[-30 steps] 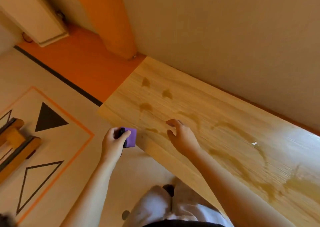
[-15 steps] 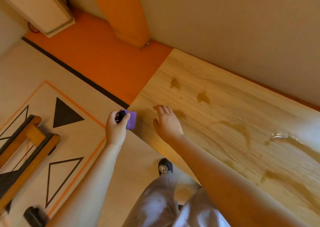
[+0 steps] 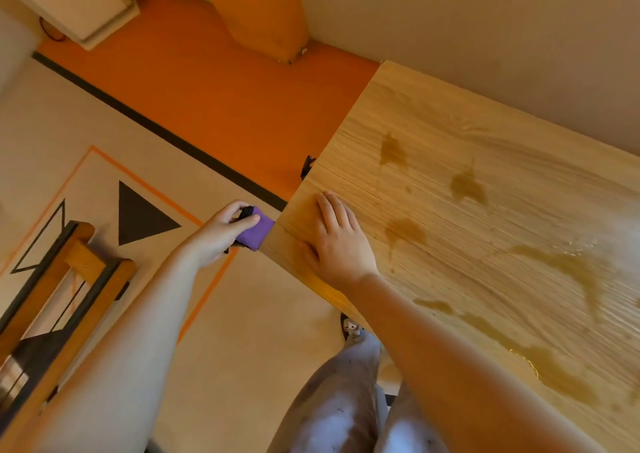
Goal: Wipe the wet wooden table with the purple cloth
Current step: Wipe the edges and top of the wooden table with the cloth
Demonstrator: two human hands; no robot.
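The wooden table [image 3: 519,134] fills the right half of the view, with several wet patches [image 3: 467,186] spread across its top. My right hand [image 3: 337,241] lies flat, palm down, on the table's near left corner. My left hand [image 3: 221,231] grips a folded purple cloth [image 3: 258,232] just off the table's left edge, over the floor. A small black part shows between the fingers and the cloth.
An orange floor strip [image 3: 207,89] and an orange column [image 3: 263,12] lie beyond the table's corner. A wooden and black frame [image 3: 55,300] stands at the lower left on a patterned floor. My legs [image 3: 346,400] are under the table's front edge.
My view has swung left and closer to the table corner. My right hand has slid to the corner and flattened on the wood. My left hand keeps holding the cloth beside the edge.
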